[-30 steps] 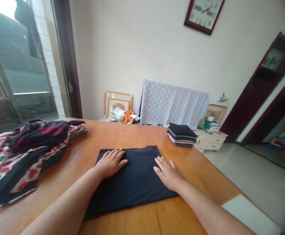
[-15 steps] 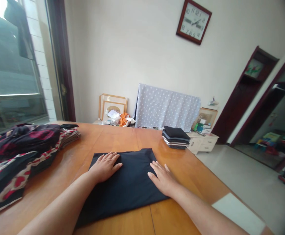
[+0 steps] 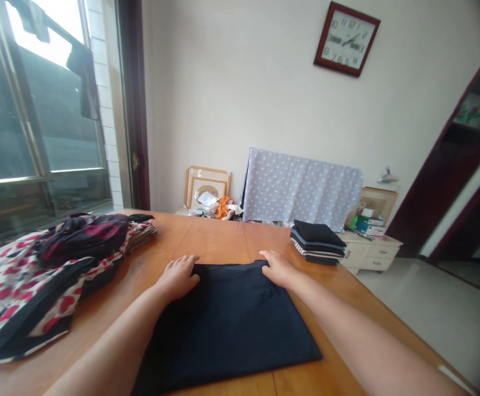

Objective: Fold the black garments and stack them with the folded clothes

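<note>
Dark cloth (image 3: 231, 324) flat on table (image 3: 215, 242), beneath both hands. Left hand (image 3: 178, 278) and right hand (image 3: 278, 268) set apart on its far corners, curled at edge; pinching or merely pressing, cannot tell. Best to keep both corners level and taut.

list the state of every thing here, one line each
cloth: dark, folded, lying flat on the table
left hand: on the cloth's far left corner, grip unclear
right hand: on the cloth's far right corner, grip unclear
stack: dark clothes, folded, neat, at the table's far right edge
pile: patterned clothes, unfolded, heaped on the table's left side
</note>
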Available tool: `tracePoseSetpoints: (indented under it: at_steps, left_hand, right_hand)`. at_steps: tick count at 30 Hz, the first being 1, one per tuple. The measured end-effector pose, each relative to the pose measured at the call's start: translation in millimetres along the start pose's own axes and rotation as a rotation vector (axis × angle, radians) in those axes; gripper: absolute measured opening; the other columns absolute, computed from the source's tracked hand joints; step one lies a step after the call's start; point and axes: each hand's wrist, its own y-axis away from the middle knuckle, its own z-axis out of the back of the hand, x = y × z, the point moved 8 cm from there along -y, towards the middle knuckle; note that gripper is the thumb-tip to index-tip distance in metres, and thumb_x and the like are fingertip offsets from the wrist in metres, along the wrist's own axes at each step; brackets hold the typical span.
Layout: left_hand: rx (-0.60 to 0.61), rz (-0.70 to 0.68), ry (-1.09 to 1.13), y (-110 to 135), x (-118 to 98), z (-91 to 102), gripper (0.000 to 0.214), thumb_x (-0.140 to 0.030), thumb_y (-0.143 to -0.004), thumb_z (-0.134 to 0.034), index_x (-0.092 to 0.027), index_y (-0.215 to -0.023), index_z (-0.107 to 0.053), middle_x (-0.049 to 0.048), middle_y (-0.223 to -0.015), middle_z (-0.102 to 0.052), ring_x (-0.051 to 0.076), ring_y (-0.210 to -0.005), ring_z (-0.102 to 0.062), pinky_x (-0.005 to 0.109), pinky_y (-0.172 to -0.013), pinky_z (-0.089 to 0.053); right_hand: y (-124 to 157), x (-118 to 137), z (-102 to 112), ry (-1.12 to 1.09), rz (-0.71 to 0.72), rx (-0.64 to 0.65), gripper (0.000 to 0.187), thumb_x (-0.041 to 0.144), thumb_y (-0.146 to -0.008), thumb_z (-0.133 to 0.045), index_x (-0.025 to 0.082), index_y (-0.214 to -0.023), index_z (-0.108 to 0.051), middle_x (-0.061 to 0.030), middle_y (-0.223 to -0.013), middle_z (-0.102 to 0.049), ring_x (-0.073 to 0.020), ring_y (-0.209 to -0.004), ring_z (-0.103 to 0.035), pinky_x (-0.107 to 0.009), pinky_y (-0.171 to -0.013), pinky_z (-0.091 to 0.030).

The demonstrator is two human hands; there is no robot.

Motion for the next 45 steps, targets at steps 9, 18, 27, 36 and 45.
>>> tracePoseSetpoints:
  at_steps: [9, 18, 27, 36, 45]
  left_hand:
    - [0.053, 0.132, -0.029, 3, 5, 13.6, 0.065, -0.04, -0.075, -0.054, -0.024, -0.138, -0.052, 0.0138, -0.142, -0.056, 0.035, -0.132, -0.047, 0.055, -0.104, -0.036]
    - [0.113, 0.233, 0.028, 1, 5, 16.6, 0.036, -0.035, -0.071, -0.057, -0.029, -0.104, -0.069, 0.0069, -0.112, -0.073, 0.033, -0.111, -0.062, 0.051, -0.094, -0.042]
    - [0.024, 0.189, -0.014, 9, -6, 30.1, 0.029, -0.033, -0.073, -0.054, -0.027, -0.098, -0.067, 0.0074, -0.109, -0.072, 0.033, -0.109, -0.061, 0.049, -0.091, -0.041]
    - [0.021, 0.05, -0.144, 37, -49, 73.3, 0.017, -0.022, -0.07, -0.054, -0.025, -0.085, -0.061, 0.0054, -0.093, -0.073, 0.028, -0.098, -0.064, 0.045, -0.089, -0.037]
    - [-0.072, -0.117, -0.243, 132, -101, 104.0, 0.014, -0.02, -0.075, -0.054, -0.024, -0.088, -0.057, 0.0059, -0.1, -0.067, 0.026, -0.101, -0.059, 0.041, -0.092, -0.034]
  right_hand:
    - [-47, 1, -28, 0.046, 0.041, 0.316, 0.064, 0.018, -0.057, -0.069, 0.023, -0.121, -0.069, -0.0087, -0.121, -0.069, -0.0256, -0.106, -0.067, -0.029, -0.084, -0.051]
    - [-50, 6, -31, 0.125, -0.014, 0.443, 0.035, 0.019, -0.054, -0.068, 0.02, -0.088, -0.074, -0.0079, -0.087, -0.075, -0.0233, -0.071, -0.069, -0.03, -0.061, -0.048]
    - [-27, 9, -9, 0.191, -0.015, 0.204, 0.024, 0.018, -0.06, -0.067, 0.024, -0.084, -0.069, -0.0064, -0.099, -0.073, -0.0287, -0.098, -0.066, -0.041, -0.087, -0.042]
    - [51, 24, 24, 0.221, 0.0, -0.041, 0.019, 0.021, -0.08, -0.06, 0.023, -0.098, -0.06, -0.0068, -0.105, -0.068, -0.0259, -0.107, -0.057, -0.036, -0.088, -0.032]
    - [144, 40, 41, 0.203, 0.077, -0.221, 0.014, 0.018, -0.081, -0.06, 0.022, -0.094, -0.057, -0.0049, -0.099, -0.064, -0.0227, -0.101, -0.054, -0.033, -0.083, -0.028]
